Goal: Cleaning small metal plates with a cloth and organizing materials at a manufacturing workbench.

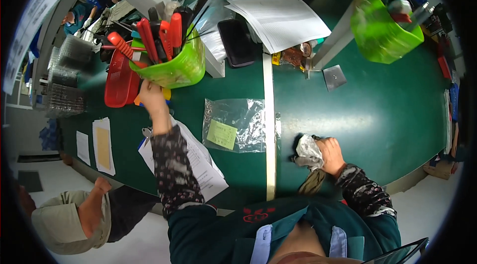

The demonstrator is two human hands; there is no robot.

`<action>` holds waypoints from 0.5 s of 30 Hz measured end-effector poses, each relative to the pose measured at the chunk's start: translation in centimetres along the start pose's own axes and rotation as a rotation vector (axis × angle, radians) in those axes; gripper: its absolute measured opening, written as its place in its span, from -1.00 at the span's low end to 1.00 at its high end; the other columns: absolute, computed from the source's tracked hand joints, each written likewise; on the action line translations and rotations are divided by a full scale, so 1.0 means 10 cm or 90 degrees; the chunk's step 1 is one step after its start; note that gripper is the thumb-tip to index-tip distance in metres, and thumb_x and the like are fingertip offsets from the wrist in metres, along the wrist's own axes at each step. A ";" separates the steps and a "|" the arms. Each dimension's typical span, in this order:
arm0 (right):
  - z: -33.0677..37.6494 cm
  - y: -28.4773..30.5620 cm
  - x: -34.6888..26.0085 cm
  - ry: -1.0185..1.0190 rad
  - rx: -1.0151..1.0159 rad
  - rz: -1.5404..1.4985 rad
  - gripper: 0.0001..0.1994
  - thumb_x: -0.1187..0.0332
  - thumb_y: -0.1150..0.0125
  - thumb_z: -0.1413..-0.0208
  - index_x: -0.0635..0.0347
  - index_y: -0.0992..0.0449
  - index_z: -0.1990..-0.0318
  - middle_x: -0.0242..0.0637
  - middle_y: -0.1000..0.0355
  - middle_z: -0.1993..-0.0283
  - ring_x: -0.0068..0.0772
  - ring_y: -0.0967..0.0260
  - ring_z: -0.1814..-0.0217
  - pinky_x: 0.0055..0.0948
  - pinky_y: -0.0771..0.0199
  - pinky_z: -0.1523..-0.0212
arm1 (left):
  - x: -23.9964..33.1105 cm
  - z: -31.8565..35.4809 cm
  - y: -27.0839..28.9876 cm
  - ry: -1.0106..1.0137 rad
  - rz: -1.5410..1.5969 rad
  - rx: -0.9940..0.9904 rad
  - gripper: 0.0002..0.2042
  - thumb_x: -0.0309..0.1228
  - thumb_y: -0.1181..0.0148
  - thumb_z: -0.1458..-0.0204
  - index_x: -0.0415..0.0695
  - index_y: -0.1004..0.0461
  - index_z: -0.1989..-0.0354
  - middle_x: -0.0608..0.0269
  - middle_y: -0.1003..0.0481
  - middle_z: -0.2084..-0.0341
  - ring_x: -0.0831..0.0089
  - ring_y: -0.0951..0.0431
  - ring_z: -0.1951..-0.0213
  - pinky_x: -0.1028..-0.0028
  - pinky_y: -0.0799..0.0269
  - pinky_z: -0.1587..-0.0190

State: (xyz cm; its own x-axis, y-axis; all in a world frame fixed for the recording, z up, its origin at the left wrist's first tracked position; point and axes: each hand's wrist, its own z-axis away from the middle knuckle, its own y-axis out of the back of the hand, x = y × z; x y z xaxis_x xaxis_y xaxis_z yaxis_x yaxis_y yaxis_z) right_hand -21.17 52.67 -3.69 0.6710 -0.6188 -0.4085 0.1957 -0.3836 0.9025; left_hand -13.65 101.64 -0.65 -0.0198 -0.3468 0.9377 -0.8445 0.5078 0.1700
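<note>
While the right hand (332,153) grips a rag (308,150), the left hand (150,96) clasps a tool-filled green basket (181,68)

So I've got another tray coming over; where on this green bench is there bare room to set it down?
The widest bare patch lies right of the pale centre strip, between the small grey metal plate and the right hand gripping a crumpled grey rag. Left of it is crowded: clear plastic bag, white papers, and the green tool basket the left hand touches.

Clear bag (233,125), black tray (237,43), paper stack (280,20), red basket (119,82).
</note>
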 end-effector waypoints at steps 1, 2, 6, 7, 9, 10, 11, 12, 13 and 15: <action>-0.02 0.00 -0.01 0.015 0.002 -0.008 -0.48 0.28 -0.18 0.32 0.29 -0.26 0.11 -0.14 -0.24 0.25 -0.13 -0.16 0.21 -0.25 -0.13 0.12 | 0.46 0.22 0.16 0.061 0.126 0.040 -0.90 -0.58 0.04 0.05 -0.29 -0.42 0.43 0.32 -0.38 0.67 0.64 -0.31 0.65 0.62 -0.21 0.61; -0.04 0.00 -0.01 0.013 0.001 -0.015 -0.46 0.29 -0.20 0.34 0.29 -0.26 0.10 -0.14 -0.23 0.26 -0.13 -0.16 0.21 -0.25 -0.13 0.12 | 0.77 0.44 0.31 0.096 0.118 0.032 -0.90 -0.59 0.04 0.04 -0.31 -0.41 0.42 0.39 -0.32 0.70 0.71 -0.22 0.69 0.65 -0.10 0.66; -0.15 0.03 -0.08 0.014 0.048 -0.122 -0.48 0.38 -0.20 0.38 0.28 -0.28 0.12 -0.12 -0.24 0.31 -0.06 -0.16 0.23 -0.26 -0.16 0.15 | 1.43 1.24 0.89 0.106 0.253 -0.053 -0.87 -0.57 0.07 0.00 -0.34 -0.33 0.29 0.51 -0.13 0.77 0.81 0.05 0.74 0.71 0.18 0.71; -0.16 -0.01 -0.06 -0.010 0.067 -0.175 -0.51 0.42 -0.18 0.37 0.27 -0.29 0.14 -0.12 -0.24 0.33 -0.04 -0.17 0.23 -0.28 -0.18 0.15 | 1.52 1.38 0.89 0.109 0.249 -0.041 -0.87 -0.57 0.07 0.00 -0.34 -0.33 0.29 0.51 -0.13 0.77 0.81 0.05 0.74 0.71 0.18 0.71; -0.16 -0.05 -0.14 -0.160 0.131 -0.458 -0.57 0.48 -0.17 0.33 0.26 -0.32 0.16 -0.15 -0.27 0.25 -0.19 -0.22 0.10 -0.40 -0.22 0.10 | 1.67 1.65 0.85 0.160 0.372 -0.138 -0.85 -0.56 0.07 0.01 -0.35 -0.32 0.28 0.53 -0.06 0.79 0.77 0.05 0.76 0.67 0.15 0.70; -0.25 0.10 -0.30 -0.121 0.108 -0.514 -0.56 0.46 -0.20 0.32 0.25 -0.32 0.15 -0.14 -0.23 0.16 -0.22 -0.21 0.07 -0.41 -0.21 0.07 | 1.72 1.78 0.85 0.204 0.427 -0.160 -0.85 -0.55 0.08 0.00 -0.35 -0.32 0.27 0.52 -0.04 0.80 0.76 0.05 0.76 0.67 0.15 0.70; -0.37 0.32 -0.50 -0.082 0.087 -0.566 -0.55 0.44 -0.22 0.30 0.24 -0.32 0.13 -0.14 -0.19 0.07 -0.25 -0.19 0.03 -0.41 -0.20 0.04 | 1.75 1.88 0.84 0.245 0.486 -0.183 -0.84 -0.54 0.09 0.00 -0.36 -0.31 0.27 0.52 -0.03 0.80 0.75 0.04 0.76 0.66 0.15 0.70; -0.46 0.46 -0.67 -0.013 0.038 -0.636 -0.52 0.46 -0.23 0.28 0.24 -0.29 0.08 -0.13 -0.11 -0.03 -0.31 -0.19 0.02 -0.45 -0.18 0.01 | 1.76 1.98 0.85 0.243 0.551 -0.234 -0.85 -0.53 0.09 0.00 -0.35 -0.31 0.28 0.52 -0.03 0.80 0.75 0.04 0.76 0.66 0.15 0.70; -0.53 0.54 -0.80 0.050 -0.009 -0.698 -0.49 0.49 -0.25 0.25 0.24 -0.27 0.04 -0.12 -0.04 -0.13 -0.36 -0.19 0.00 -0.49 -0.16 -0.03 | 1.72 2.07 0.82 0.243 0.622 -0.293 -0.85 -0.53 0.08 0.01 -0.34 -0.31 0.28 0.51 -0.03 0.80 0.74 0.03 0.76 0.65 0.15 0.70; -0.65 0.65 -1.00 0.251 -0.041 -0.666 -0.33 0.45 -0.29 0.27 0.19 -0.13 -0.08 -0.08 0.13 -0.24 -0.34 -0.16 -0.05 -0.46 -0.11 -0.07 | 1.77 2.32 0.77 0.294 0.705 -0.331 -0.84 -0.50 0.05 0.02 -0.31 -0.33 0.29 0.48 -0.07 0.81 0.74 -0.01 0.76 0.67 0.11 0.69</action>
State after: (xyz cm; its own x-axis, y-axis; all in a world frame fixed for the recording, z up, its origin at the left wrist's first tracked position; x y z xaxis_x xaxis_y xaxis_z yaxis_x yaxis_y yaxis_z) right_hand -21.97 60.77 7.08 0.3314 0.2532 -0.9089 0.8256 -0.5442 0.1494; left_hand -32.88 81.11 10.21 -0.2941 0.6974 0.6536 -0.1922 0.6267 -0.7552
